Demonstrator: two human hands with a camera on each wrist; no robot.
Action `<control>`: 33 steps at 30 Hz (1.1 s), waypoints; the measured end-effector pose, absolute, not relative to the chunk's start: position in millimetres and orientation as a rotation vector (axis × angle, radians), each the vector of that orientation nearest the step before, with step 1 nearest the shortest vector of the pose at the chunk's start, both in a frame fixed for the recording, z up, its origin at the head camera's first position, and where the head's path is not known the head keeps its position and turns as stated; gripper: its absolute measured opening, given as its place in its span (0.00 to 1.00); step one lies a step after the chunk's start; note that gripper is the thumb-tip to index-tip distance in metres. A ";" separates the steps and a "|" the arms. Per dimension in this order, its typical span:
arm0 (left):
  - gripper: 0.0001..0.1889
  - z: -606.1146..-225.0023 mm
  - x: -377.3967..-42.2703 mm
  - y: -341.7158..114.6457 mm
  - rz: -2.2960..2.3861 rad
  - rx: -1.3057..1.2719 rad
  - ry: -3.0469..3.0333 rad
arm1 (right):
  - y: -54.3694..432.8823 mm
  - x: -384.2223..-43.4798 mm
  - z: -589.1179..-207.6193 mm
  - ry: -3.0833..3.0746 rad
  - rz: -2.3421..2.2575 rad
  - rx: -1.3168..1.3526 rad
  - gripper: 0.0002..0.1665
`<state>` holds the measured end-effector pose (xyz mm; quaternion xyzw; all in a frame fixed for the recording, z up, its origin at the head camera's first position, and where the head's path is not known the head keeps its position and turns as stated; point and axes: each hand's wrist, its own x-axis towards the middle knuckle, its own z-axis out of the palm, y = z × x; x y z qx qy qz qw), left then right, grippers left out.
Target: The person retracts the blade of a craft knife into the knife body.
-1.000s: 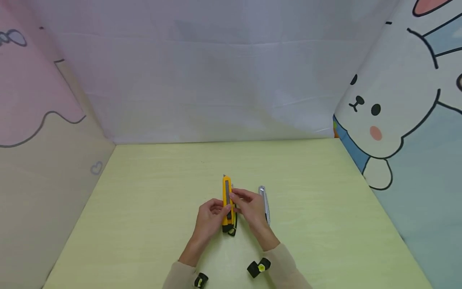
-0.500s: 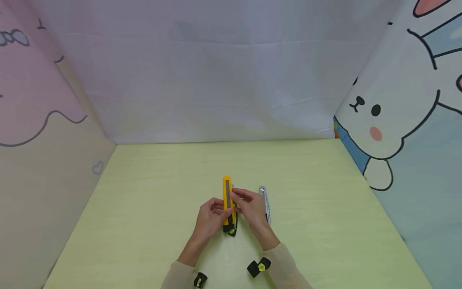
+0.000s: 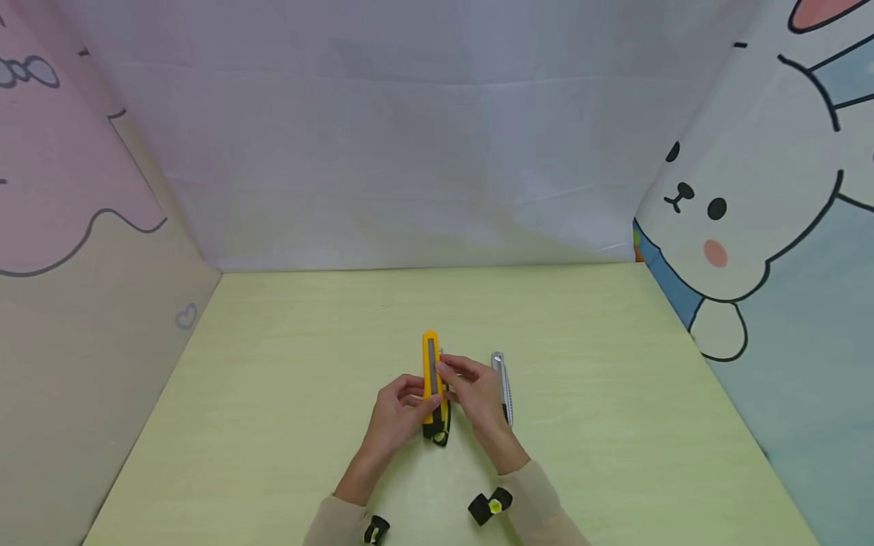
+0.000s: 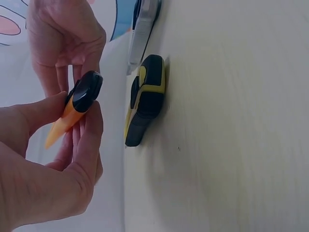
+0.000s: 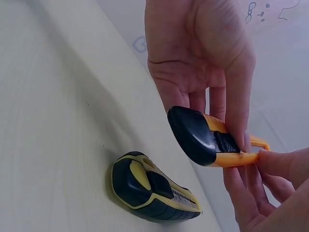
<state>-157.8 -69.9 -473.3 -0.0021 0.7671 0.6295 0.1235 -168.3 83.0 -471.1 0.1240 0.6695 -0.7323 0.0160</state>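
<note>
A yellow box cutter [image 3: 431, 356] with a black end is held upright over the table, between both hands. My left hand [image 3: 398, 413] grips its lower part, the thumb at the black slider [image 5: 226, 142]. Higher up, my right hand [image 3: 478, 390] pinches the body between thumb and fingers. No blade shows at its tip in the head view. Beneath it a black-and-yellow box cutter [image 5: 149, 188] lies on the table, partly hidden in the head view. A silver box cutter [image 3: 501, 371] rests to the right, partly covered by my right hand.
The pale yellow-green table [image 3: 307, 341] stretches to a white cloth backdrop [image 3: 410, 167]. Printed cartoon panels stand at the left and right sides. Black wrist bands [image 3: 490, 506] with camera mounts sit at the sleeves.
The blade tip that stuck out of the yellow box cutter a second ago is gone from sight. My left thumb has slid slightly down the body. The right hand stays nearly still.
</note>
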 end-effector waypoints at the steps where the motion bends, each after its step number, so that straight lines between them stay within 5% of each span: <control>1: 0.19 -473.2 -157.5 -70.1 1.833 -0.018 2.238 | 82.6 -168.1 -471.5 2.080 -2.275 0.384 0.18; 33: 0.20 -479.4 -152.8 -93.3 1.852 -0.178 2.286 | 60.7 -165.4 -475.6 2.018 -2.218 0.128 0.24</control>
